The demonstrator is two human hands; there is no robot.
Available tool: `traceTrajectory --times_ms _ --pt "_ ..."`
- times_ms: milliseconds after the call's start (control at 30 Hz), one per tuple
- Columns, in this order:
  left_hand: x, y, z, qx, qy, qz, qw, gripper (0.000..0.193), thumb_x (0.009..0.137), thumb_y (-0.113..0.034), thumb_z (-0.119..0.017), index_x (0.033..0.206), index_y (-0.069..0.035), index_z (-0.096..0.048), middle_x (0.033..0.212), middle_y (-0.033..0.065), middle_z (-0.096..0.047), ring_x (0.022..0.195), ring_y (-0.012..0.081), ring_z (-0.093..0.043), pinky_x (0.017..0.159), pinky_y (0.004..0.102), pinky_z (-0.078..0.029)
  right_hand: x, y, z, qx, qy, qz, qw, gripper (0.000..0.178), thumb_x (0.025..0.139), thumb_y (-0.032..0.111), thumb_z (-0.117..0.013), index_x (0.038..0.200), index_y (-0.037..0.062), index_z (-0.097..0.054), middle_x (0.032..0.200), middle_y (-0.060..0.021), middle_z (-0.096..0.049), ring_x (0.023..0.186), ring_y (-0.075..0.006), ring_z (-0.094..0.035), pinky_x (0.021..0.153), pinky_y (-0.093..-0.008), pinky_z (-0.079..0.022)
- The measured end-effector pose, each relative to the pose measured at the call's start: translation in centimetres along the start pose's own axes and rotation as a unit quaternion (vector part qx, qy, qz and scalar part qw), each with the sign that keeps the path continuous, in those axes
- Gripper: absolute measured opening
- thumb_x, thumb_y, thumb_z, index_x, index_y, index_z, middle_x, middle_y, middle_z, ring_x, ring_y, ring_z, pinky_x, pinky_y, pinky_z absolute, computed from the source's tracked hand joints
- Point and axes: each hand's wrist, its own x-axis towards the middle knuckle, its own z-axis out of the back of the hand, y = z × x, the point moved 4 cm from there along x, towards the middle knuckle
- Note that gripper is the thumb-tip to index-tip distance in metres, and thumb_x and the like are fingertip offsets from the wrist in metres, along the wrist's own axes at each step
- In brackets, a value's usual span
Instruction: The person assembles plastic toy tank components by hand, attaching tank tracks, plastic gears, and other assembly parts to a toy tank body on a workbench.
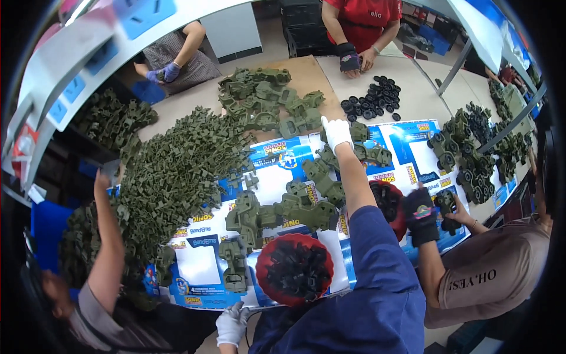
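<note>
My right hand (338,133), in a white glove, reaches far forward over the table. It is beside a green plastic toy vehicle body (359,132), its thumb stretched out to the left; the fingertips are partly hidden, and I see nothing in its grasp. Low at the near table edge is my left hand (232,324), also white-gloved, fingers loosely apart and holding nothing I can see. Between my arms stands a red bowl (263,283) of small black plastic parts (299,271). More green vehicle bodies (243,213) lie just beyond it on printed sheets.
A large heap of small green parts (177,165) covers the left side. Black wheels (371,100) lie at the far side. Another red bowl (399,221) stands right of my arm. Co-workers sit around; one dark-gloved hand (420,215) is close at right. A metal post (457,66) rises at far right.
</note>
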Motion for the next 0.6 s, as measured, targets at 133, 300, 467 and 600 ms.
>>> traceTrajectory --times_ms 133,300,467,600 --pt "-0.5 1.0 -1.1 -0.022 0.008 0.057 0.998 0.031 0.088 -0.032 -0.064 0.112 -0.012 -0.068 0.104 0.0159 -0.069 0.093 0.0349 -0.066 0.081 0.0436 -0.053 -1.1 -2.3 -0.4 -0.033 -0.052 0.013 0.998 0.033 0.091 0.013 -0.049 0.123 0.0156 -0.056 0.092 -0.0071 -0.065 0.086 -0.0245 -0.065 0.073 -0.0403 -0.049" --pt "1.3 0.8 -1.0 -0.013 0.023 0.036 0.999 0.028 0.088 -0.029 -0.066 0.108 -0.01 -0.07 0.1 0.0159 -0.069 0.091 0.0352 -0.067 0.08 0.0409 -0.053 -4.3 -10.1 -0.8 -0.027 -0.024 -0.279 0.959 0.022 0.093 0.021 -0.05 0.108 0.0103 -0.062 0.091 -0.0105 -0.069 0.078 -0.0271 -0.068 0.068 -0.0435 -0.05" --pt "3.9 0.1 -0.9 0.013 0.026 -0.045 0.999 0.028 0.088 -0.029 -0.067 0.109 -0.012 -0.069 0.101 0.0159 -0.069 0.091 0.0354 -0.067 0.079 0.0419 -0.053 -9.0 -0.9 6.6 0.132 -0.004 -0.17 0.977 0.032 0.089 0.022 -0.053 0.116 0.0081 -0.06 0.104 -0.0163 -0.066 0.095 -0.0326 -0.066 0.08 -0.0469 -0.05" --pt "6.0 -2.5 -0.3 0.017 0.038 -0.126 0.991 0.027 0.088 -0.029 -0.067 0.109 -0.012 -0.068 0.103 0.0164 -0.069 0.093 0.0348 -0.066 0.08 0.042 -0.053 -11.1 1.8 0.7 0.155 -0.037 -0.187 0.969 0.036 0.089 0.013 -0.051 0.125 0.0097 -0.053 0.103 -0.0154 -0.066 0.093 -0.0318 -0.066 0.08 -0.0472 -0.048"
